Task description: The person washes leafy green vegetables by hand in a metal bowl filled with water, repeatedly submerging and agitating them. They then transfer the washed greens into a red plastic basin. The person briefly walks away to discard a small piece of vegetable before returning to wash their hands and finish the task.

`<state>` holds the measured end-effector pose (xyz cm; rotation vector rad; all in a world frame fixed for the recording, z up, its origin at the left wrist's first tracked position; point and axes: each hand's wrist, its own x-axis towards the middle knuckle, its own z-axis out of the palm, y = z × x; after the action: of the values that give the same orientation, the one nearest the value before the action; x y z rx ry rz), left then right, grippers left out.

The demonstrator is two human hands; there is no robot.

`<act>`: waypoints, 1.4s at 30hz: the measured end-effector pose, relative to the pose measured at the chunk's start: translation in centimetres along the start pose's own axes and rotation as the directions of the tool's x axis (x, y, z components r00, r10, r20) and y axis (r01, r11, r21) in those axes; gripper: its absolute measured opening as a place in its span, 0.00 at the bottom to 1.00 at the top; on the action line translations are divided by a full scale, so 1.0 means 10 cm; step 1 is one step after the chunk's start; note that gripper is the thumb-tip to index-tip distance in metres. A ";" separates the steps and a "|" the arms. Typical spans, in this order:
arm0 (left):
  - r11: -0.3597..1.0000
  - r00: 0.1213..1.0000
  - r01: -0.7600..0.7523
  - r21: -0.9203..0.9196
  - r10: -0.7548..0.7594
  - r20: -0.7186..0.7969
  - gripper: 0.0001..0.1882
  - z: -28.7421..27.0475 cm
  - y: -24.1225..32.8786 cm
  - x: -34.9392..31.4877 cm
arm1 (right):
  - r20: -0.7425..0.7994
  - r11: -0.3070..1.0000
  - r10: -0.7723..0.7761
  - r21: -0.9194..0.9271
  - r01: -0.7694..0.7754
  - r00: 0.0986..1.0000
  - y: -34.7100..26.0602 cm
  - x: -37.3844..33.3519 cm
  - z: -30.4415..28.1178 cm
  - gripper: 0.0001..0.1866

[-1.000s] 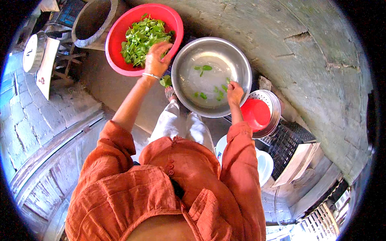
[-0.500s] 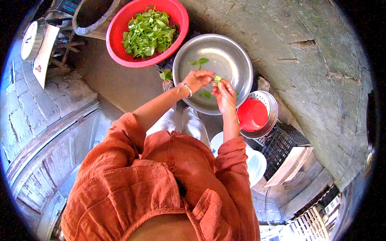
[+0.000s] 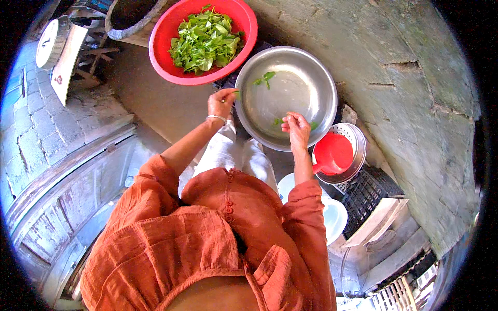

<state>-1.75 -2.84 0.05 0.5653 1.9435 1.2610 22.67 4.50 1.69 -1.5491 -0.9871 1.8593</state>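
A wide silver metal basin (image 3: 326,111) stands in front of me, with a green sprig (image 3: 265,79) and a few loose leaves inside. My left hand (image 3: 221,104), with a bracelet at the wrist, is at the basin's left rim. Its fingers are pinched together, and a small bit of green (image 3: 237,95) shows at their tips. Over the right part of the basin is my right hand (image 3: 297,130), fingers bent and closed; what they hold, if anything, is hidden. Beyond my left hand sits a red basin (image 3: 161,54) heaped with leafy greens (image 3: 205,44).
At the right, a red scoop (image 3: 334,154) rests in a metal colander (image 3: 358,150). Near it are a black plastic crate (image 3: 365,199) and a white bucket (image 3: 334,217). A rough wall (image 3: 399,88) runs along the right; a dial scale (image 3: 50,44) stands far left.
My hands were close together over the metal basin with a pale green leaf between them. They have moved apart, the left to the rim, the right lower. The view has shifted slightly.
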 end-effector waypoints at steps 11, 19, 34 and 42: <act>0.788 0.997 0.080 0.610 -0.063 -0.049 0.08 -0.08 -0.49 0.36 | 0.037 0.998 0.053 0.026 -0.054 0.998 0.21 0.08 -0.05 0.10; 0.575 0.984 -0.170 0.800 0.135 0.112 0.11 -0.07 -0.81 0.50 | 0.180 0.963 0.117 0.221 -0.156 0.977 0.11 0.08 0.09 0.10; 0.985 0.971 -0.156 0.075 0.139 0.196 0.08 0.00 0.09 -0.24 | 0.420 0.928 0.054 0.315 -0.202 0.906 -0.26 -0.03 0.45 0.15; 0.942 0.864 0.318 -0.109 -0.241 0.443 0.13 0.19 0.39 -0.36 | 0.434 1.000 -0.018 0.014 0.013 0.901 -0.33 -0.10 0.59 0.18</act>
<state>1.92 -2.59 4.32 0.4042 1.4679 1.0123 16.90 4.53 5.37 -1.1307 -1.1690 2.2499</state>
